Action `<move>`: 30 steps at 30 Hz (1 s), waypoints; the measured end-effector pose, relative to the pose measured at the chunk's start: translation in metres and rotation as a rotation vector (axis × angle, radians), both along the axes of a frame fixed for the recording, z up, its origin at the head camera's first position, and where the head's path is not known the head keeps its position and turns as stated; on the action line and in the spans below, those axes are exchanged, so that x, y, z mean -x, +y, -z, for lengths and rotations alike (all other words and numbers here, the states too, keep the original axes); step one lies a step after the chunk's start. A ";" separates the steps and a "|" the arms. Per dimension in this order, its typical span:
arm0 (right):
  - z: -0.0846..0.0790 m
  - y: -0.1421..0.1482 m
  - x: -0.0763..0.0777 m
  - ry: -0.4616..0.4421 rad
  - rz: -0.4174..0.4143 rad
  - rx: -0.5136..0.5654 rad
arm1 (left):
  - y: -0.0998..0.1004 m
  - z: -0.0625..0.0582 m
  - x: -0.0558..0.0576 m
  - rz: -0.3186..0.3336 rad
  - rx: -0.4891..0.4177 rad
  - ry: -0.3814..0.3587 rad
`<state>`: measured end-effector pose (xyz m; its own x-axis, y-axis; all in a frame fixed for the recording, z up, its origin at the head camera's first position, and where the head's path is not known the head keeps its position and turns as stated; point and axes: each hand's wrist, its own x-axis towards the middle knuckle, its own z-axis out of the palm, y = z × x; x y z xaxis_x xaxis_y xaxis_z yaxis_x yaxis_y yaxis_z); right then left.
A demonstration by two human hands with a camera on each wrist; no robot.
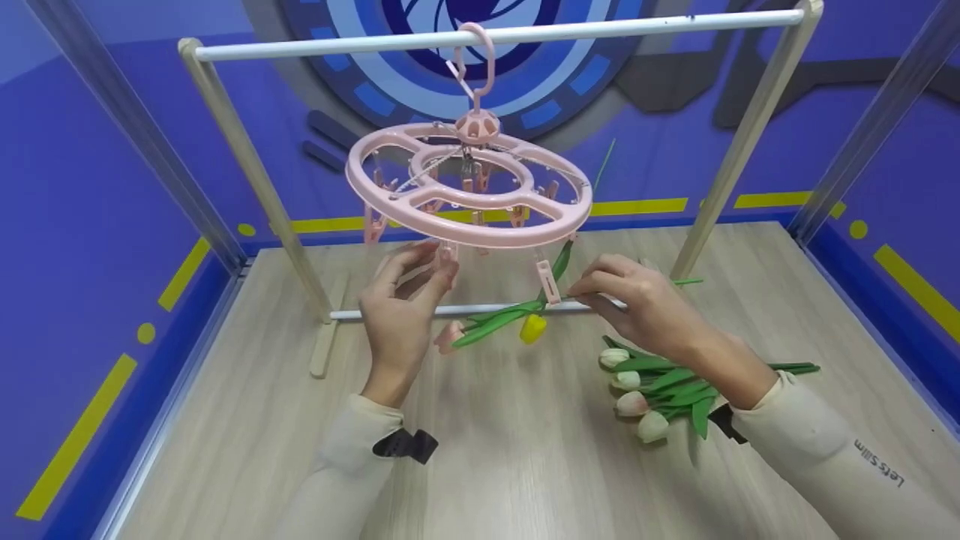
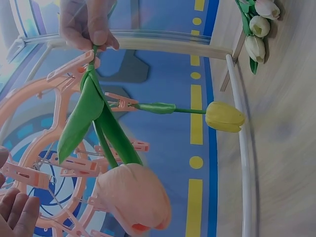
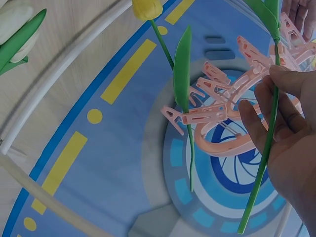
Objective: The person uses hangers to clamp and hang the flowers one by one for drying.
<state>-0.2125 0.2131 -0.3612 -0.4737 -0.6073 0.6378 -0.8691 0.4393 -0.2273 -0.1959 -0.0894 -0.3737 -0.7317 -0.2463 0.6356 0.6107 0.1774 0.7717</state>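
My right hand [image 1: 637, 300] pinches the green stem of a pale pink tulip [image 1: 448, 337] between thumb and fingers. Its bloom [image 2: 136, 197] points left, and its stem overlaps a pink clothespin [image 1: 549, 281] just beside my fingertips. My left hand [image 1: 397, 307] grips another clothespin [image 1: 448, 253] at the front left of the round pink hanger [image 1: 480, 236]. Behind the pink tulip, a yellow tulip [image 2: 224, 117] hangs bloom-down, its stem held in a clothespin [image 3: 205, 114] on the hanger.
The hanger's hook [image 1: 489, 64] hangs on the white bar [image 1: 600, 30] of a wooden-legged rack. Several whitish and pink tulips [image 1: 652, 390] lie on the table under my right forearm. A lower white rod [image 1: 480, 309] crosses behind my hands; blue printed walls surround the table.
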 end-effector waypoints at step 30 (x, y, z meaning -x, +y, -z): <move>0.000 0.001 -0.001 0.003 0.024 -0.008 | 0.006 0.001 0.001 0.111 -0.060 -0.129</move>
